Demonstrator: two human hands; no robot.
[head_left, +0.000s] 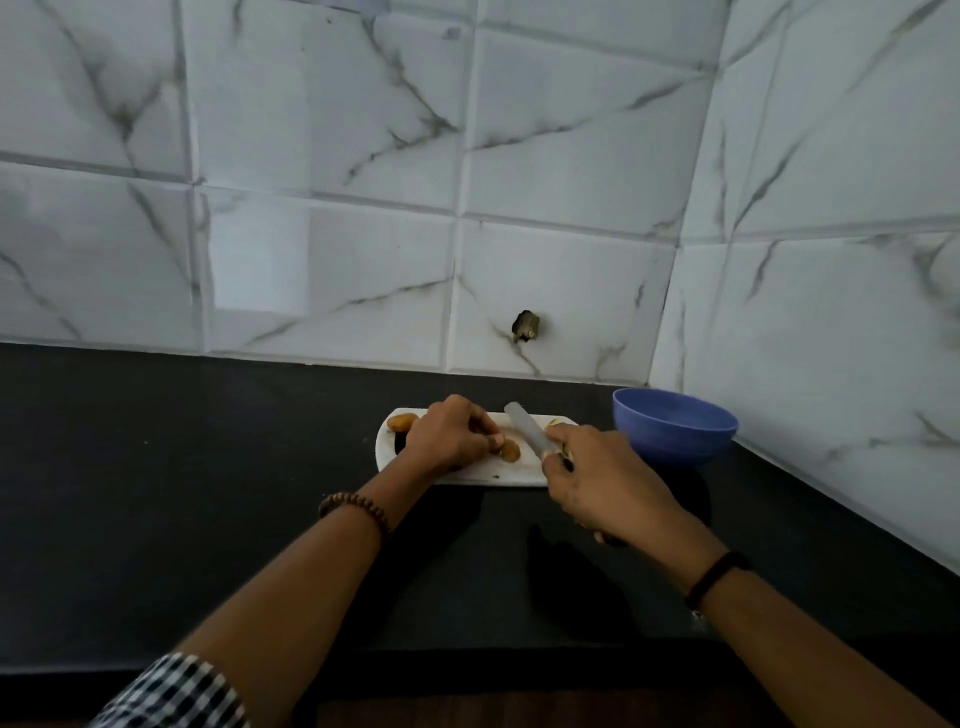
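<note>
Black desk (208, 493) is carrying a board (493, 475). Left hand (447, 436) is pinching a brown piece (510, 449); right hand (602, 478) is gripping a knife (527, 431).

One cutting board (493, 474), one knife (524, 428), one blue bowl (675, 434), two brown food pieces (402, 421) (510, 450).

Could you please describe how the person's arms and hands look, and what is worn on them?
Both hands are bare, without gloves. The left hand has a bracelet of round brown beads at its wrist, and a black-and-white checked sleeve ends near that elbow. The right hand has a thin black band at its wrist; no sleeve shows on that arm.
</note>
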